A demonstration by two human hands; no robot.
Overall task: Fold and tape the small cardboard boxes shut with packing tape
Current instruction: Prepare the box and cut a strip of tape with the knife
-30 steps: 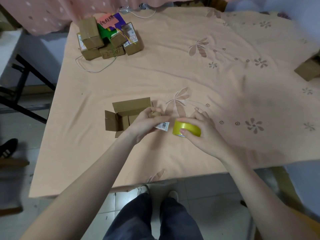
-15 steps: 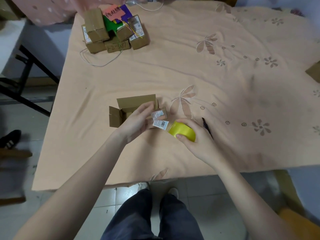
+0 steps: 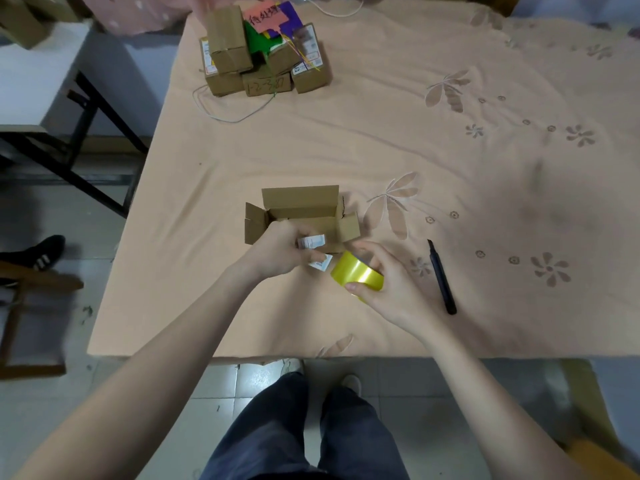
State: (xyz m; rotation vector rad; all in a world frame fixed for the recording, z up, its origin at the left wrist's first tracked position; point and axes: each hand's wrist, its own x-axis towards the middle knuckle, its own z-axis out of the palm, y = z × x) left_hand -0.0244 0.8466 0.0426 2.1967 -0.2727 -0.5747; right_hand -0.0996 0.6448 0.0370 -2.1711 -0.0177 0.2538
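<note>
Right hand (image 3: 391, 289) curled around slick, rigid tape roll (image 3: 356, 274), left hand (image 3: 277, 252) pinching small labelled box (image 3: 317, 251) near open carton (image 3: 301, 213); light, crushable cardboard, best gripped by edges.

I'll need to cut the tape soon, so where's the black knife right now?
In the head view, the black knife lies on the peach tablecloth, just right of the right hand holding the yellow tape roll, untouched.

Both your forearms reach toward twelve o'clock, your left hand (image 3: 277, 251) curled with fingers pinching, your right hand (image 3: 391, 285) at three o'clock of it, fingers gripping.
</note>
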